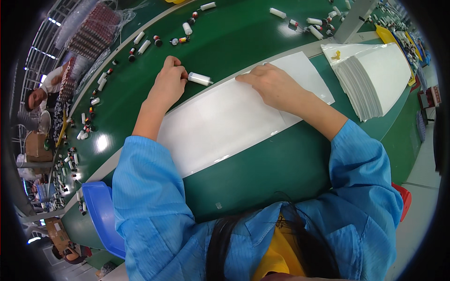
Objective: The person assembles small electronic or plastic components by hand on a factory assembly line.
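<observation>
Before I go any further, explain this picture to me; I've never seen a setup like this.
There is no machine arm here: a person in blue sleeves works bare-handed. This single picture comes from a wide fisheye camera worn on the head, looking down, so straight edges bend near the rim.

A long white sheet lies in front of the person. The right hand is on it, fingertips near its far edge. The left hand is at one end of a small white cylinder; whether it grips it, I can't tell.

Beyond, more small cylinders lie scattered on a green surface. A stack of white sheets lies at right, a blue tray at left.
</observation>
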`<state>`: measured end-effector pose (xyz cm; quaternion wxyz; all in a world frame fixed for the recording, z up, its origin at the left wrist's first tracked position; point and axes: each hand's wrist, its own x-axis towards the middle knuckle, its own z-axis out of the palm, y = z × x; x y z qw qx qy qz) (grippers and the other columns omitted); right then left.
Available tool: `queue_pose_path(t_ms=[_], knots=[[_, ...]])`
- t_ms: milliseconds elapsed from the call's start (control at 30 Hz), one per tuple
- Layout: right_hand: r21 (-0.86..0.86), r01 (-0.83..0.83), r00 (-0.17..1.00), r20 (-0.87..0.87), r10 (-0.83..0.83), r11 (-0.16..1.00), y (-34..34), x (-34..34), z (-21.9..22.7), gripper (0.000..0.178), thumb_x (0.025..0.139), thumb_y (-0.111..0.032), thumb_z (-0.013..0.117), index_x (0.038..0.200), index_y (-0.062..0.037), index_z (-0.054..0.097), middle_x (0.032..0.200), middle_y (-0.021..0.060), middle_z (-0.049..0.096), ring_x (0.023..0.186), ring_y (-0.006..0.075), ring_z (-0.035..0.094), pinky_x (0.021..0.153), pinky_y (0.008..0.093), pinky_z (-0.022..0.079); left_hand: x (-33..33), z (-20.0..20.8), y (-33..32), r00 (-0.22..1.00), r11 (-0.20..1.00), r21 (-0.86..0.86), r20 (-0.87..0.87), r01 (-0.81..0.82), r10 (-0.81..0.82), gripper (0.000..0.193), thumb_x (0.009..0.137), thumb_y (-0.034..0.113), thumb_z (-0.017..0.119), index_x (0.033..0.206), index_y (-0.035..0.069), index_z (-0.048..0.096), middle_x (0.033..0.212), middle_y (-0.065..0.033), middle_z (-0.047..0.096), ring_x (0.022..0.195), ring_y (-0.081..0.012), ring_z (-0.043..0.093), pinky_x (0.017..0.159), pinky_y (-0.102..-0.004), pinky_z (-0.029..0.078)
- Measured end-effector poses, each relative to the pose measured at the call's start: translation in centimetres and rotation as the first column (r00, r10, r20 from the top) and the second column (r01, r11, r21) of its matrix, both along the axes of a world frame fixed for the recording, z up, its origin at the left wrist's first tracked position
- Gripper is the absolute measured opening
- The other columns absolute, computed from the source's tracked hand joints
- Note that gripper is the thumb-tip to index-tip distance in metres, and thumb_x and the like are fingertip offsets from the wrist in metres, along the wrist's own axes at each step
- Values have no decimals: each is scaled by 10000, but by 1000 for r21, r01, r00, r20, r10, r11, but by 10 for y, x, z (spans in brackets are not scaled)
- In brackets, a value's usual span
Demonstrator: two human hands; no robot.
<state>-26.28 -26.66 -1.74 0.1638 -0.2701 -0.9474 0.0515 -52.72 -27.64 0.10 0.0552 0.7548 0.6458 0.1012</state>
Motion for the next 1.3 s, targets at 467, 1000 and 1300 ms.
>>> queue_pose_path(t_ms=[467,1000,1300], knots=[[-234,86,917,398,14,969,20,-74,41,305,685,97,519,971,-11,527,869,172,590,871,319,575,731,379,471,-44,4,1,955,991,-53,-277,-126,106,189,751,89,610,907,-18,612,965,-177,569,920,-301,575,761,-378,487],[-718,-642,301,-559,-773,270,29,-35,-3,278,728,-49,668,888,-75,442,750,28,570,703,122,563,692,251,445,33,-29,32,-162,890,-274,923,364,350,216,890,173,462,1013,4,517,915,-71,556,860,-153,528,831,-308,428],[-579,-725,133,-648,-750,373,18,-56,12,247,785,-108,635,907,-79,422,766,43,592,684,106,558,626,234,374,75,-2,13,-365,903,-100,892,419,268,279,888,142,338,1121,35,449,865,-35,468,840,-146,443,845,-333,378]])
